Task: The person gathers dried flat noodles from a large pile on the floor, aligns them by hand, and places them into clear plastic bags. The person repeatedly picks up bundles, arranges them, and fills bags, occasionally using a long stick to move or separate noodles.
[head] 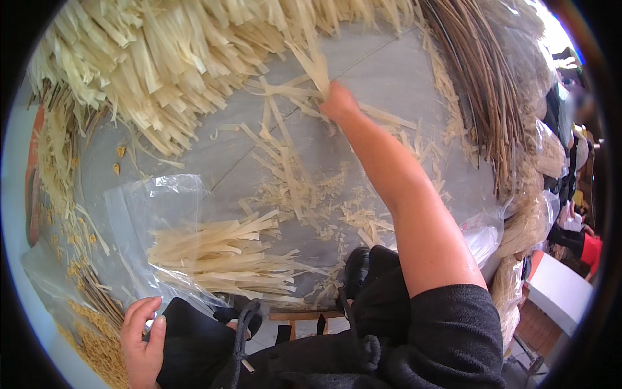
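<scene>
My right hand (338,103) reaches far forward over the grey surface and grips pale flat strips (309,61), whose far ends run up to a large heap of like strips (160,58). Loose strips (289,165) and short scraps lie below it. At lower left my left hand (143,335) hangs beside my knee, fingers curled and apart; nothing plain to see is in it. Just ahead of it lies a clear plastic bag (155,209), partly over a spread bundle of pale strips (233,253).
Long thin brown stalks (481,87) lie at the right, beside plastic-wrapped bundles (527,219). A white box (559,291) stands at lower right. Yellow-brown dried pieces (92,335) are heaped at lower left. A person in red (590,250) is at the far right.
</scene>
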Motion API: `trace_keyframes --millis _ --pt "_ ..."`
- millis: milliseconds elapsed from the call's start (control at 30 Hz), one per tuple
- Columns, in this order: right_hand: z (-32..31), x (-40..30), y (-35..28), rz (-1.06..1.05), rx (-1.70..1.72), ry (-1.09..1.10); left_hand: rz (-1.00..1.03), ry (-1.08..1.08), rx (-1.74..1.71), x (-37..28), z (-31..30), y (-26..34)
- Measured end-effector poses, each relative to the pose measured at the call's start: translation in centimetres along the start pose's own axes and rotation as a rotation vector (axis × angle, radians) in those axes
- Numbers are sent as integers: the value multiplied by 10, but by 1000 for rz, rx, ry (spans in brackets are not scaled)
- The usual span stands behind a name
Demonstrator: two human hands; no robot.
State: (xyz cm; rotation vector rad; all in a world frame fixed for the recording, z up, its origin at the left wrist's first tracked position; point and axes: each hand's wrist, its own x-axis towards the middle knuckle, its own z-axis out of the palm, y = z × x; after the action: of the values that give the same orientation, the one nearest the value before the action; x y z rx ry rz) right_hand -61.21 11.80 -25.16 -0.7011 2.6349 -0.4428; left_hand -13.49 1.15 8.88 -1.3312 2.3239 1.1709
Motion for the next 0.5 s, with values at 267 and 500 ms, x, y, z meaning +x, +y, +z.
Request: trace_keyframes --millis 267,500 --pt "-3 -99 -40 -33 139 -332 70 -116 87 -3 -19 8" --pt "22 -79 -68 -157 -169 -304 107 -163 107 -4 -19 15"
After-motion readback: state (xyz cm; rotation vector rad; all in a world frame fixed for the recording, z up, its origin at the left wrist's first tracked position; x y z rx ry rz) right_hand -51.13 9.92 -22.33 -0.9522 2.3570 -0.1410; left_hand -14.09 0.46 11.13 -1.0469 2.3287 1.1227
